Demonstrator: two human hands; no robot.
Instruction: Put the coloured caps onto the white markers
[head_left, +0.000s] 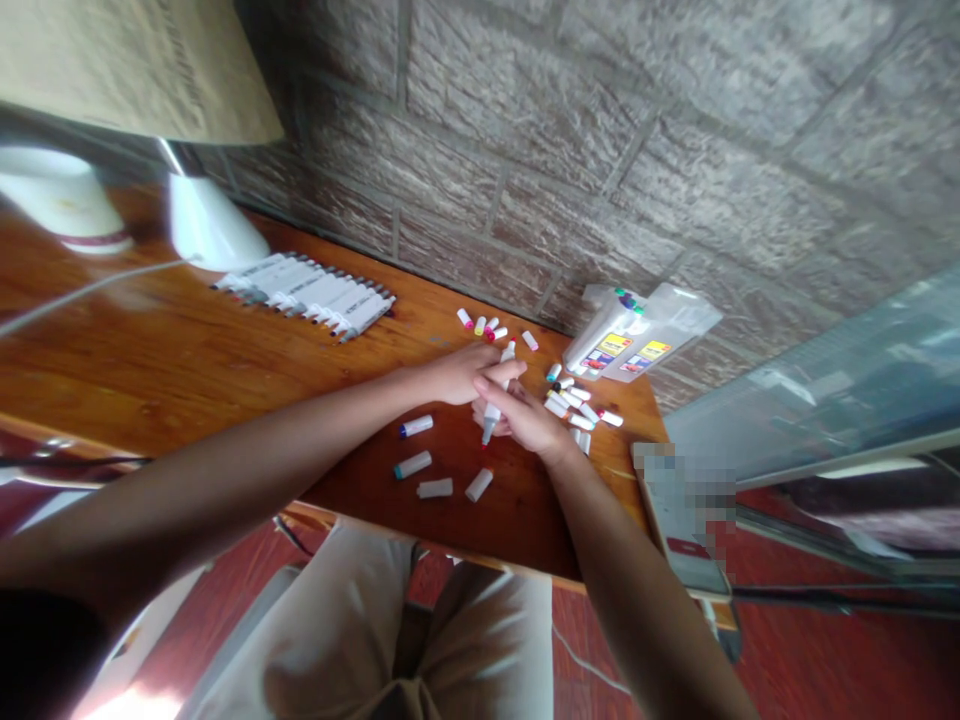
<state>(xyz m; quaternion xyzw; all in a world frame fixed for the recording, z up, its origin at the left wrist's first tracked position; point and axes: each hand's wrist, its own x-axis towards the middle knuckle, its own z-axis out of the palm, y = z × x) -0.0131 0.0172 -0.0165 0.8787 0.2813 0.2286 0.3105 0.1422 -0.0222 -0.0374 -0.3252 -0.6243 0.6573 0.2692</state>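
Note:
My two hands meet over the table around a white marker [493, 408] with a grey section near its lower end. Red shows at both of its ends, and it slants with the lower end toward me. My right hand [529, 420] is closed on the barrel, its thumb lying across it. My left hand [466, 374] is closed around the upper part, its fingers partly hidden behind the marker and the other hand. Several loose marker caps lie around: a blue-ended cap [416, 427], a teal-ended cap [412, 465] and a white cap [479, 485] nearer me.
A row of uncapped markers [315, 293] lies at the back left, near a lamp [206, 225] and a white cup [64, 200]. Several caps [570, 397] cluster right of my hands. A clear plastic case [637, 335] stands against the stone wall [450, 235].

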